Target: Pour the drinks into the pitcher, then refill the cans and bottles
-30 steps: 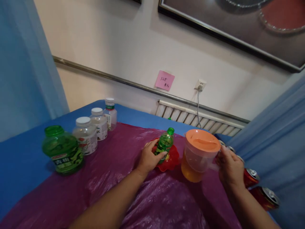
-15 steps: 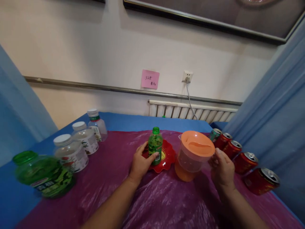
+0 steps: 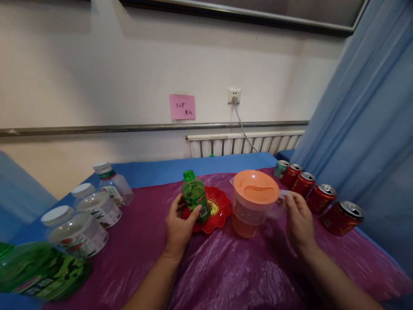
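Observation:
My left hand (image 3: 181, 230) is wrapped round the lower part of a small green plastic bottle (image 3: 195, 196), thumb across its front. The bottle is uncapped and stands on a red scalloped plate (image 3: 221, 215), leaning slightly left in the view. To the right of the plate is a clear plastic pitcher (image 3: 248, 217) with an orange lid (image 3: 256, 185) and orange-looking liquid low inside. My right hand (image 3: 298, 221) grips the top of the pitcher's translucent handle with bent fingers. The pitcher appears upright on the purple sheet.
Several drink cans (image 3: 321, 198) stand in a row at the right. Along the left are clear jars with white lids (image 3: 77, 232) and a large green bottle (image 3: 45, 271). A purple plastic sheet (image 3: 135, 241) covers the blue table (image 3: 155, 170). A blue curtain (image 3: 364, 107) hangs at the right.
The view has swung to the right, so everything appears further left. My right hand has shifted on the pitcher's handle, which now shows more clearly. My left hand still holds the green bottle.

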Motion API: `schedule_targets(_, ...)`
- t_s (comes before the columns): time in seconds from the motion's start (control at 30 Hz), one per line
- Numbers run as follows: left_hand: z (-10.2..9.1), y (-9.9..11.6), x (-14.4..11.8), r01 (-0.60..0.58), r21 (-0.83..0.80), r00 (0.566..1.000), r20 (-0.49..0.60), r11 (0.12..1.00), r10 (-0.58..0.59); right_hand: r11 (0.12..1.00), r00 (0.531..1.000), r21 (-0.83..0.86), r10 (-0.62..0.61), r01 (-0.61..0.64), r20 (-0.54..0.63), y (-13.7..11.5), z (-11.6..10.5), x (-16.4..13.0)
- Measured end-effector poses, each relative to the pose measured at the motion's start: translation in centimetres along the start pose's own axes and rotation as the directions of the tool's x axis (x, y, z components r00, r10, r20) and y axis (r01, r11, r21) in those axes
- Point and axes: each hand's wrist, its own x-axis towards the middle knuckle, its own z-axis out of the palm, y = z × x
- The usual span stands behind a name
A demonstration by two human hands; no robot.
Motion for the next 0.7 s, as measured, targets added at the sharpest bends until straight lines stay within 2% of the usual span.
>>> schedule_targets(0.1, 0.0, 0.3, 0.0, 0.013, -0.001, 1.0, -0.024, 1.0, -0.013, 0.983, 0.962, -0.022, -0.181, 0.18, -0.203, -0.6, -0.8, -1.2)
schedule_targets(0.17, -0.1, 0.5, -0.2, 0.002, 0.0, 1.0, -0.026, 1.0, -0.002, 0.95, 0.921, -0.052, -0.311, 0.308, -0.234, -0.8, -1.4, -2.7)
schedule_targets(0.23, -0.2, 0.6, -0.5, -0.026, 0.003, 0.999, -0.037, 1.0, 0.026, 0.919, 0.912, -0.088, -0.393, 0.385, -0.117, -0.9, -2.1, -4.5)
schedule_targets(0.3, -0.4, 0.8, -0.9, -0.081, 0.004, 0.995, -0.052, 0.997, 0.081, 0.878, 0.891, -0.156, -0.445, 0.453, 0.089, -1.0, -2.7, -6.3)
schedule_targets(0.33, -0.4, 0.9, -1.2, -0.114, 0.005, 0.992, -0.054, 0.993, 0.114, 0.845, 0.863, -0.195, -0.462, 0.498, 0.203, -1.2, -2.9, -7.1)
schedule_targets(0.4, -0.5, 1.2, -1.8, -0.177, 0.005, 0.984, -0.021, 0.984, 0.177, 0.763, 0.778, -0.238, -0.489, 0.6, 0.394, -1.7, -2.7, -8.5)
schedule_targets(0.47, -0.7, 1.8, -2.5, -0.225, 0.004, 0.973, 0.057, 0.974, 0.225, 0.706, 0.693, -0.221, -0.498, 0.673, 0.521, -2.5, -2.0, -9.2)
schedule_targets(0.5, -0.8, 2.1, -2.8, -0.252, 0.002, 0.962, 0.104, 0.968, 0.251, 0.694, 0.661, -0.201, -0.496, 0.692, 0.563, -2.9, -1.4, -9.4)
schedule_targets(0.57, -1.0, 2.6, -3.4, -0.318, -0.003, 0.931, 0.188, 0.948, 0.313, 0.702, 0.634, -0.172, -0.473, 0.691, 0.612, -3.5, -0.1, -9.6)
schedule_targets(0.7, -1.4, 2.3, -4.1, -0.4, 0.003, 0.876, 0.296, 0.916, 0.382, 0.765, 0.645, -0.142, -0.41, 0.628, 0.645, -4.1, 2.4, -9.8)
